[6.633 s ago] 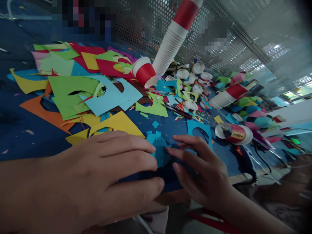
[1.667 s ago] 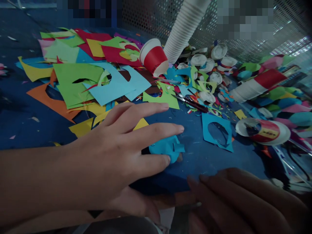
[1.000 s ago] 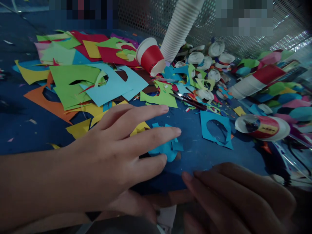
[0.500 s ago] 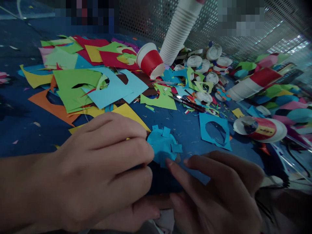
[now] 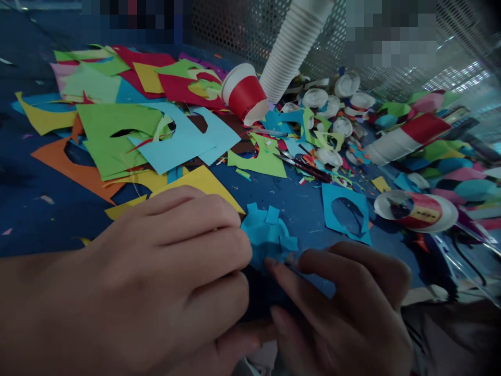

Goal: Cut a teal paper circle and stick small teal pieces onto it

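Note:
A round blue paper cutout (image 5: 261,237) with small square tabs around its edge is low over the blue table, between my hands. My left hand (image 5: 188,266) is closed at its left side, fingers curled together; the fingertips and the part of the cutout they pinch are hidden. My right hand (image 5: 344,297) touches the cutout's lower edge with its index fingertip. Its other fingers are bent and its thumb stands apart below, with nothing between them.
Cut coloured paper sheets (image 5: 117,130) lie at the left. A red and white paper cup (image 5: 246,94) leans by a tall cup stack (image 5: 295,49). Scissors (image 5: 303,166), a blue sheet with a round hole (image 5: 326,222) and a tape roll (image 5: 417,210) lie at the right.
The view has shifted slightly. The blue cutout has tilted and moved a little to the right with my left hand; my right index fingertip stays on its lower edge.

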A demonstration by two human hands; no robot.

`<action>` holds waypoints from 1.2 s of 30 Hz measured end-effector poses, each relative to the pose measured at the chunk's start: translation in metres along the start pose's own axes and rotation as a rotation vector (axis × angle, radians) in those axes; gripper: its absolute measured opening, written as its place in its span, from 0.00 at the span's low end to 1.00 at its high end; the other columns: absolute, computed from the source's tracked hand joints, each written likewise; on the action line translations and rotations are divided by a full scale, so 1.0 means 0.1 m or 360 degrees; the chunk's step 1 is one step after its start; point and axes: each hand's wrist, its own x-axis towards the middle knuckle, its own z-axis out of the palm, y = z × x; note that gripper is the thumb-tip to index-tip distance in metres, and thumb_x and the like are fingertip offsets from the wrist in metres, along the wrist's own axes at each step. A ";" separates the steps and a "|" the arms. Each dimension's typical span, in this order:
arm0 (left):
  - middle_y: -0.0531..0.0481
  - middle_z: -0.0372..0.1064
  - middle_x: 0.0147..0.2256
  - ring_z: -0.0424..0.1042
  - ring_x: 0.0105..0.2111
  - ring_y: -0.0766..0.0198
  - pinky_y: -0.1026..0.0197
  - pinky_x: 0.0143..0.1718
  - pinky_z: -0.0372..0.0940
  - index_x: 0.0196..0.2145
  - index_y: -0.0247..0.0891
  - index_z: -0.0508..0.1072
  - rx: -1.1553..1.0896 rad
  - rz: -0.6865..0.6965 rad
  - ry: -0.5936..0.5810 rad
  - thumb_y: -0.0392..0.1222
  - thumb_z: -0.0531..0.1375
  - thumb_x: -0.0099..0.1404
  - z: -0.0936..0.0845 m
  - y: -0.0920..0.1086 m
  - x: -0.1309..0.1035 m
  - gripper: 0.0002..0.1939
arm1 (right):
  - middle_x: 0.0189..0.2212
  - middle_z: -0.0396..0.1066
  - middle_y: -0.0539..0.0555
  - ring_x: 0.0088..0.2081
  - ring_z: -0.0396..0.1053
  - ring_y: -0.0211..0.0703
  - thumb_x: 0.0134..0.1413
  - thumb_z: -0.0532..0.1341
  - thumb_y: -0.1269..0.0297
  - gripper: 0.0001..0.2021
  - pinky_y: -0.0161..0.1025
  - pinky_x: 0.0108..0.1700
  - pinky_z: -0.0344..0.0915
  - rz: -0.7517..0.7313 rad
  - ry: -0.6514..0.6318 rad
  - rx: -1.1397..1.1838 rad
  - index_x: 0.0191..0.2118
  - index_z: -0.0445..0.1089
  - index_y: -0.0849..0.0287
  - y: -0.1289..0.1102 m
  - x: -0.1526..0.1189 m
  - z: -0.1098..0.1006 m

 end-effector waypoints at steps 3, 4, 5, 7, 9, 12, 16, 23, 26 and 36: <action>0.54 0.68 0.28 0.67 0.35 0.58 0.52 0.36 0.62 0.29 0.42 0.74 0.0064 0.0115 0.0012 0.46 0.63 0.63 0.00 -0.01 0.02 0.08 | 0.38 0.64 0.56 0.42 0.60 0.52 0.59 0.58 0.67 0.09 0.46 0.46 0.56 -0.0058 -0.0035 0.0005 0.42 0.74 0.62 0.02 0.00 0.01; 0.53 0.69 0.29 0.67 0.35 0.58 0.52 0.37 0.62 0.29 0.41 0.74 0.0069 0.0121 0.0001 0.45 0.62 0.63 -0.01 -0.01 0.03 0.07 | 0.38 0.64 0.56 0.42 0.59 0.52 0.58 0.59 0.67 0.09 0.47 0.46 0.56 -0.0064 -0.0037 0.0014 0.42 0.73 0.62 0.03 0.00 0.01; 0.53 0.69 0.29 0.67 0.36 0.58 0.52 0.37 0.62 0.29 0.41 0.73 0.0068 0.0128 0.0002 0.45 0.62 0.63 -0.02 -0.01 0.04 0.07 | 0.39 0.64 0.56 0.42 0.59 0.53 0.58 0.59 0.67 0.09 0.47 0.45 0.56 -0.0047 -0.0032 0.0027 0.42 0.73 0.62 0.03 0.00 0.01; 0.52 0.69 0.29 0.67 0.36 0.57 0.52 0.37 0.62 0.29 0.41 0.74 0.0060 0.0139 -0.0003 0.44 0.62 0.64 -0.03 -0.02 0.06 0.07 | 0.38 0.64 0.56 0.42 0.59 0.53 0.57 0.59 0.68 0.08 0.47 0.45 0.56 0.0008 -0.0017 0.0057 0.41 0.72 0.62 0.02 0.01 0.01; 0.52 0.70 0.30 0.66 0.36 0.57 0.52 0.37 0.61 0.29 0.41 0.74 0.0045 0.0121 -0.0041 0.43 0.61 0.64 -0.03 -0.02 0.06 0.07 | 0.38 0.64 0.57 0.42 0.59 0.53 0.57 0.59 0.68 0.08 0.48 0.44 0.56 0.0048 -0.0022 0.0077 0.41 0.72 0.61 0.01 0.00 0.00; 0.51 0.70 0.31 0.65 0.36 0.57 0.51 0.38 0.60 0.28 0.41 0.74 0.0001 0.0028 -0.0127 0.42 0.60 0.64 -0.05 0.02 0.05 0.07 | 0.39 0.64 0.57 0.43 0.59 0.54 0.60 0.57 0.65 0.11 0.49 0.44 0.57 0.0043 -0.0024 0.0131 0.45 0.72 0.61 0.01 -0.04 -0.03; 0.52 0.70 0.34 0.64 0.38 0.61 0.54 0.42 0.60 0.33 0.40 0.75 -0.0174 -0.0128 -0.0127 0.39 0.59 0.66 -0.11 0.03 0.07 0.06 | 0.36 0.64 0.57 0.38 0.62 0.53 0.66 0.53 0.60 0.14 0.49 0.39 0.58 0.0132 0.0333 0.0216 0.49 0.72 0.58 0.02 -0.08 -0.07; 0.52 0.72 0.41 0.70 0.41 0.58 0.56 0.40 0.60 0.42 0.45 0.75 0.0014 -0.0693 -0.0553 0.43 0.56 0.68 -0.23 -0.38 0.48 0.09 | 0.38 0.66 0.57 0.42 0.64 0.55 0.60 0.61 0.65 0.17 0.49 0.42 0.60 0.0157 0.0533 0.0176 0.54 0.68 0.57 0.10 -0.05 -0.02; 0.48 0.71 0.43 0.70 0.45 0.53 0.54 0.44 0.61 0.42 0.42 0.77 0.0104 -0.0723 -0.1038 0.39 0.60 0.63 -0.20 -0.53 0.67 0.10 | 0.50 0.66 0.63 0.53 0.60 0.63 0.59 0.64 0.51 0.36 0.56 0.52 0.59 0.0189 0.0371 0.0105 0.66 0.53 0.61 0.10 0.00 0.08; 0.46 0.71 0.43 0.70 0.45 0.54 0.58 0.42 0.61 0.45 0.43 0.78 0.0035 -0.0553 -0.1233 0.40 0.66 0.60 0.01 -0.54 0.88 0.14 | 0.55 0.66 0.62 0.57 0.59 0.69 0.45 0.70 0.57 0.60 0.66 0.54 0.59 0.0592 -0.0077 0.0216 0.72 0.26 0.54 0.02 0.11 0.29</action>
